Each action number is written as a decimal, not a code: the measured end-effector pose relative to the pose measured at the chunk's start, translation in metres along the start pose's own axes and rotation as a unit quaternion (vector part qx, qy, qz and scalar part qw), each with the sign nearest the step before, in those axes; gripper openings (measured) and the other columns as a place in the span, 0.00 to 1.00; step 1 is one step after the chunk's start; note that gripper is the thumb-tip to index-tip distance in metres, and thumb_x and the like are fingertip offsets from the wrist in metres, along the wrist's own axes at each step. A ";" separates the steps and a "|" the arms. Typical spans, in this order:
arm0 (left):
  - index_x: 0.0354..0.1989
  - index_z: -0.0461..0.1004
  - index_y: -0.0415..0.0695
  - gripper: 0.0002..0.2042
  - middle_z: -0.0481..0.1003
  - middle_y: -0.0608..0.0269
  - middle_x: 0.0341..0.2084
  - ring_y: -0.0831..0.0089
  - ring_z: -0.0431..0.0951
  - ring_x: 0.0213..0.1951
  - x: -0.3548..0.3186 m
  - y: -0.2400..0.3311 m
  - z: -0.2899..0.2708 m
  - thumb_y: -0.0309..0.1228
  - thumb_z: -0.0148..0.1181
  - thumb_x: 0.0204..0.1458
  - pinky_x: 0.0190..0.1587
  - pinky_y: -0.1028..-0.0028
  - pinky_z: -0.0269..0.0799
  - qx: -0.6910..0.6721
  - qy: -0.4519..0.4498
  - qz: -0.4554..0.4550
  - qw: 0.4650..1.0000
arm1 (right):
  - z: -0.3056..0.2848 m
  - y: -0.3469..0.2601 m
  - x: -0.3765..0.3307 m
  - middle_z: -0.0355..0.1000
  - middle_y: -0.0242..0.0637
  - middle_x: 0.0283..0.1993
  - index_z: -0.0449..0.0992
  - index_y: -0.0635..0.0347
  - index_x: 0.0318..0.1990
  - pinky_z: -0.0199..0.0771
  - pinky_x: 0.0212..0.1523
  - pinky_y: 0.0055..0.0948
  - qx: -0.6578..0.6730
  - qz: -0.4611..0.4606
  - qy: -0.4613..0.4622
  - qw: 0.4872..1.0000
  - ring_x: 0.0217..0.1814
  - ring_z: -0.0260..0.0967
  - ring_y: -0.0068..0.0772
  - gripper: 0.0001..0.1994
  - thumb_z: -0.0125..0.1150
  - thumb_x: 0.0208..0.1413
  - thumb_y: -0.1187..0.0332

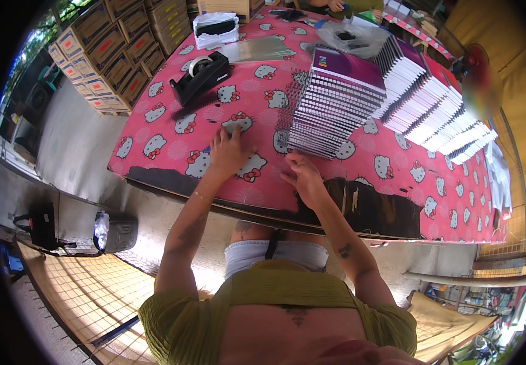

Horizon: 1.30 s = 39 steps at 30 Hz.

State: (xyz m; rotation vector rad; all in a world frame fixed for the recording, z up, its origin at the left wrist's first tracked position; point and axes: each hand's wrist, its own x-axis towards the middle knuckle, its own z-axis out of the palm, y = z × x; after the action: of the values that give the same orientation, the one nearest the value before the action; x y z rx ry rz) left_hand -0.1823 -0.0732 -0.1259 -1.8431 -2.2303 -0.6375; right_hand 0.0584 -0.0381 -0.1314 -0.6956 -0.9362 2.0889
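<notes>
My left hand [231, 151] lies palm down with its fingers spread on the pink cat-print table cover [171, 125], holding nothing. My right hand [305, 176] is by the foot of a tall stack of spiral-bound notebooks [336, 103] with purple covers. Its fingers are loosely bent and its thumb stands apart from them, with nothing visible between. The fingertips are close to the stack's lower near corner; whether they touch it I cannot tell. Left of the stack, beyond my left hand, stands a black tape dispenser [201, 79] with a roll of tape on it.
More notebook stacks [424, 100] lean in a row to the right. Farther back are a clear plastic sheet [257, 50], a white bag [215, 29] and crumpled plastic [351, 38]. Cartons [101, 55] are piled at left. A fan [479, 79] stands at right; another person's hand [336, 5] shows at the far edge.
</notes>
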 end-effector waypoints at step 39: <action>0.42 0.66 0.33 0.13 0.78 0.48 0.34 0.60 0.83 0.33 0.089 0.119 -0.112 0.34 0.45 0.63 0.26 0.69 0.81 -0.795 -0.147 -0.088 0.581 | 0.168 -0.266 0.114 0.79 0.40 0.30 0.81 0.60 0.32 0.74 0.37 0.33 -0.848 -0.249 -0.157 0.441 0.34 0.77 0.37 0.10 0.69 0.43 0.66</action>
State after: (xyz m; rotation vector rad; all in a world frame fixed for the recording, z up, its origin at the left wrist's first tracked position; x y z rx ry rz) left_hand -0.1011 -0.0258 0.0341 -2.1037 -1.7664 -3.3799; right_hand -0.0218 0.1103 0.1579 -0.6316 -2.9199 0.0016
